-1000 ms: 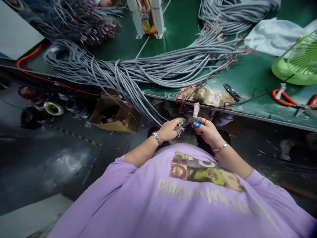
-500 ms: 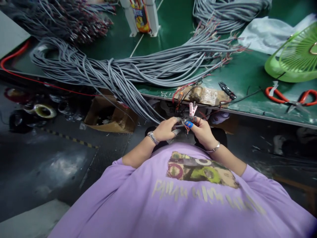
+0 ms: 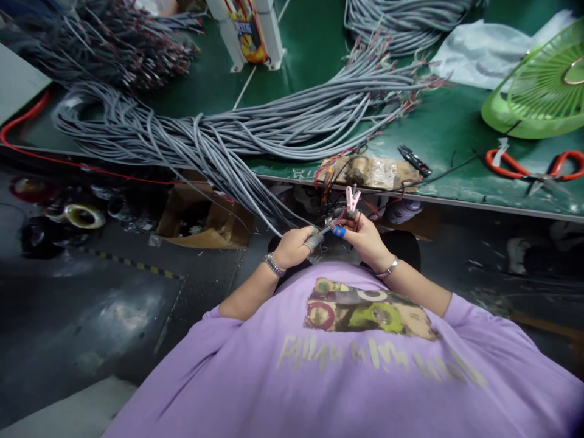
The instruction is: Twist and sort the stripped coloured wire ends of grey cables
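Note:
My left hand (image 3: 295,245) is closed around the end of a grey cable (image 3: 325,230), just off the table's front edge. Its thumb lies along the cable, and a grey covering shows on a finger. My right hand (image 3: 362,238), with blue tape on the thumb, pinches at the thin wires at that cable's tip; which wire it grips is too small to make out. Right above the fingers stands a pink clothes peg (image 3: 352,199) among dark and red wires. A long bundle of grey cables (image 3: 274,131) lies across the table and droops over its edge toward my left hand.
A taped board (image 3: 381,173) sits at the edge of the green table (image 3: 460,128). Red-handled pliers (image 3: 513,167), a black cutter (image 3: 414,160) and a green fan (image 3: 531,97) are at right. Below left stands an open cardboard box (image 3: 207,222). More cables (image 3: 137,48) lie at back left.
My left hand has shifted left and slightly down, drawing apart from the right hand's fingertips. More of the grey cable end now shows between the hands. The right hand has moved slightly left.

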A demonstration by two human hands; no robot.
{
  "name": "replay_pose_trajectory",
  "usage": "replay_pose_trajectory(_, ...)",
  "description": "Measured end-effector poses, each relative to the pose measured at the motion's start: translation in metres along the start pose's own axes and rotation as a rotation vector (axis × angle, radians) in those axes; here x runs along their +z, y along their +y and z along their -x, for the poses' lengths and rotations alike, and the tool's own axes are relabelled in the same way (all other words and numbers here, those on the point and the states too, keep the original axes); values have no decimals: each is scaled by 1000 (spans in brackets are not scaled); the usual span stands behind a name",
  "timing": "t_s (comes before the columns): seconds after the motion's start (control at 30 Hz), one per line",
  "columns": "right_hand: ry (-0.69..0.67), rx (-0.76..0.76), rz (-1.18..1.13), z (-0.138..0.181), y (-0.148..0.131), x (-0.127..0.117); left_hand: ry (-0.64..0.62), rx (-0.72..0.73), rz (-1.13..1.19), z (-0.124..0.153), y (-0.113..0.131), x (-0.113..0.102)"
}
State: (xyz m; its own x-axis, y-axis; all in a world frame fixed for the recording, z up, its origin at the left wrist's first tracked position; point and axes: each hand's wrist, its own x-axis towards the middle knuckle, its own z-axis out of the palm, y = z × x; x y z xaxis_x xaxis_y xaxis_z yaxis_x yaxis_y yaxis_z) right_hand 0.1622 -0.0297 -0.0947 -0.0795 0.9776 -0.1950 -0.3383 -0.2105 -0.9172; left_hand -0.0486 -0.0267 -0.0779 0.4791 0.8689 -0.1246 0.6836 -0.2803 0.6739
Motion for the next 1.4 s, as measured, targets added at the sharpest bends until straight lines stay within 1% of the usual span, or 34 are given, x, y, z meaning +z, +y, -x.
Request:
replay_pose_trajectory(0.07, 53, 12, -14, 0, 0, 3, -8, -6, -31, 2, 2, -1)
replay_pose_trajectory(0.13, 74, 64, -2, 0, -1, 5, -4, -19, -63, 3, 5, -1)
replay_pose_trajectory(0.27, 71, 176, -36, 0, -1, 7, 40, -55, -99, 3, 6, 3)
replay_pose_trajectory(0.4, 69, 202, -83, -2, 0, 7, 91, -104, -113, 2, 5, 8)
replay_pose_trajectory(0.57, 61, 260, -119, -3, 3, 9, 139, -121, -131, 2, 6, 10)
replay_pose_trajectory(0.63, 79, 237, -139, -2, 4, 11, 139, -123, -146, 2, 7, 10)
replay_pose_trajectory(0.73, 100, 172, -105, 0, 6, 14, 126, -133, -171, 3, 8, 10)
replay_pose_trajectory(0.8, 81, 112, -76, 1, 7, 15, 125, -140, -188, 3, 8, 11)
replay_pose_trajectory(0.87, 23, 33, -50, 2, 7, 15, 144, -142, -185, 2, 7, 12)
replay_pose_trajectory(1.0, -143, -111, 60, 3, 6, 9, 197, -146, -113, 0, 5, 12)
replay_pose_trajectory(1.07, -203, -152, 109, 5, 6, 5, 200, -147, -66, -1, 4, 11)
replay_pose_trajectory(1.13, -231, -171, 132, 6, 5, 3, 193, -148, -15, -1, 4, 11)
replay_pose_trajectory(1.2, -212, -159, 151, 6, 5, 4, 191, -141, 14, 0, 3, 11)
replay_pose_trajectory(1.4, -25, -78, 190, 1, 9, 8, 214, -97, -56, 5, 2, 18)
